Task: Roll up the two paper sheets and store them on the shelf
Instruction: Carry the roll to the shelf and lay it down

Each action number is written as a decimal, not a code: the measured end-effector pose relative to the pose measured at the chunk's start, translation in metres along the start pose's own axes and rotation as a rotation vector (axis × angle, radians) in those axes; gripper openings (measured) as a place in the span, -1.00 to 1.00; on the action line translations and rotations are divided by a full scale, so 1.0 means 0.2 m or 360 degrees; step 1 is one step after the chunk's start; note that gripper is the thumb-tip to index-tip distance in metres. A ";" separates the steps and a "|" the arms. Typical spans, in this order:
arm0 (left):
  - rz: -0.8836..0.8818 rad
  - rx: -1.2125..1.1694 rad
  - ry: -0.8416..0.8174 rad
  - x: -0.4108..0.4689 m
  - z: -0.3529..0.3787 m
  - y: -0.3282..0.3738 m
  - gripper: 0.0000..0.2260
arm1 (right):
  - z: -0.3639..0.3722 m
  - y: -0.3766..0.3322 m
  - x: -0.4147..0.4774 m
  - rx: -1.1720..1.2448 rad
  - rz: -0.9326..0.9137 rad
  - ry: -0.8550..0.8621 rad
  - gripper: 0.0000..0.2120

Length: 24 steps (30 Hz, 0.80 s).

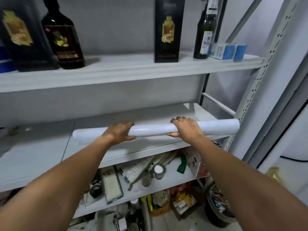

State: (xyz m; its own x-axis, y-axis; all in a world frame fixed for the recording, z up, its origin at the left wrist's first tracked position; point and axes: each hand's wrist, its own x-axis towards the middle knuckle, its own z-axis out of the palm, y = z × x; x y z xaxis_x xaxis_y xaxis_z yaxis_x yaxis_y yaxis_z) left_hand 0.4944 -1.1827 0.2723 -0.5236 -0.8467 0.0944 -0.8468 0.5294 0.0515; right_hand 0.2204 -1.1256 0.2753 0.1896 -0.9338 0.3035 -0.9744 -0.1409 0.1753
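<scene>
— Holding what with the left hand (pixel 119 131)?
— Gripping a white roll (pixel 150 130), just left of the middle of the frame. Wrapped round it from above.
— And with the right hand (pixel 185 127)?
— Gripping the same roll, a bit further right. Wrapped round it the same way.
— Lying where?
— Flat along the front of the middle shelf (pixel 41 155). Sticking out past both hands. Hard to tell if touching the shelf.
— Higher up?
— A dark bottle (pixel 64 39) at upper left, a black box (pixel 167 29) at top middle.
— Lower down?
— Lots of small stuff (pixel 113 185) near the bottom.

The paper roll (pixel 150 130) seemingly rests on the middle shelf (pixel 41 157), along its front edge.
</scene>
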 end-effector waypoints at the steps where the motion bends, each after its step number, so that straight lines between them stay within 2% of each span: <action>1: 0.0011 -0.0022 0.0014 0.04 0.04 0.02 -0.46 | 0.05 0.04 0.01 0.0014 -0.0010 -0.0003 -0.42; 6: 0.0057 -0.0057 0.0086 0.28 0.17 0.04 -0.50 | 0.25 0.20 0.14 0.0075 0.0000 -0.0033 -0.42; 8: 0.0019 -0.0046 0.0068 0.36 0.21 0.03 -0.52 | 0.32 0.24 0.20 0.0095 0.0013 -0.0118 -0.42; 15: -0.0206 -0.0058 -0.0067 0.59 0.43 -0.01 -0.50 | 0.60 0.35 0.41 0.0113 -0.0108 -0.0125 -0.47; 24: -0.0258 0.0008 0.0006 0.81 0.63 0.07 -0.58 | 0.88 0.51 0.58 0.0226 -0.0114 -0.0188 -0.49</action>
State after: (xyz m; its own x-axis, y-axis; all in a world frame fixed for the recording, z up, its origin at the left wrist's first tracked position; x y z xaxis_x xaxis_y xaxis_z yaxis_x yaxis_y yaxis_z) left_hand 0.3855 -1.3191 0.1621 -0.3797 -0.9208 0.0891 -0.9206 0.3856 0.0617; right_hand 0.1217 -1.3056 0.1636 0.2519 -0.9506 0.1814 -0.9677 -0.2457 0.0564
